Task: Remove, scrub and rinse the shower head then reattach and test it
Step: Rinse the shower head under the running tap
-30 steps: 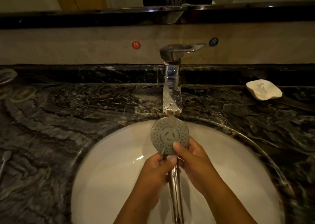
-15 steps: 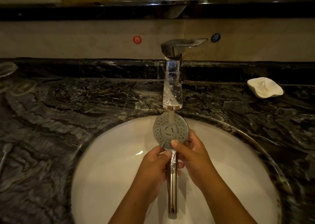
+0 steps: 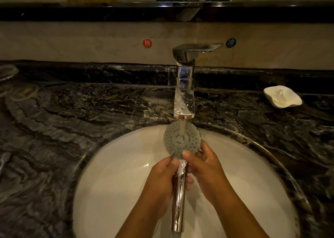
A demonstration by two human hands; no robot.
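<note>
Dark veined marble forms the countertop (image 3: 72, 129) around a white basin (image 3: 112, 183). At nine o'clock a pale toothbrush (image 3: 4, 159) lies on the stone, too blurred to read further. At six o'clock, over the basin, the left hand (image 3: 160, 181) curls around the chrome handle of the shower head (image 3: 182, 140), thumb pressed near its neck. The perforated grey face tilts up directly under the chrome faucet (image 3: 184, 93) at twelve o'clock, with water running onto it and down the handle. The right hand (image 3: 204, 169) pinches the disc's lower rim, thumb on the face. A white soap dish (image 3: 282, 96) sits at two o'clock.
</note>
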